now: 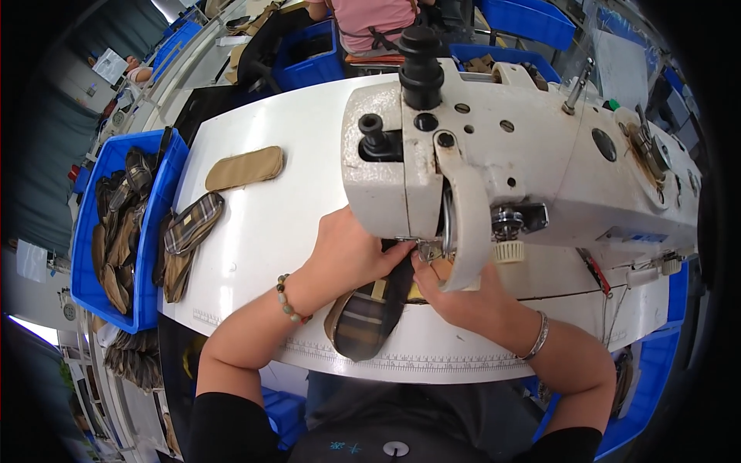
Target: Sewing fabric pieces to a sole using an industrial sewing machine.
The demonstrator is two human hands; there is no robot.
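A plaid fabric piece (pixel 369 320), oval and edged with a dark band, is seen at the lower centre of the frame, lying on the white sewing table (pixel 262 231) with its upper end pushed under the head of the cream-coloured sewing machine (pixel 509 147). The left hand (pixel 347 251) is laid flat over the upper left part of the piece, palm down, the fingers stretched toward the needle area and pressed on the fabric rather than curled around it. The right hand (pixel 455 297) is set just beside it on the right, its fingers bent and pinched at the edge of the piece close to the presser foot (pixel 429 248); how firmly the cloth is gripped cannot be told, since the fingertips are partly hidden by the machine's curved guard. A beaded bracelet (pixel 287 299) is worn on the left wrist and a metal bangle (pixel 538 337) on the right. In the centre left of the frame a tan oval piece (pixel 245 168) is lying alone on the table, and below it a few more plaid pieces (pixel 189 231) are stacked at the table's left edge. A blue bin (pixel 158 212) holding many similar pieces is placed at the left of the frame, touching the table. At the top centre another person in a pink top (pixel 374 19) is partly shown.
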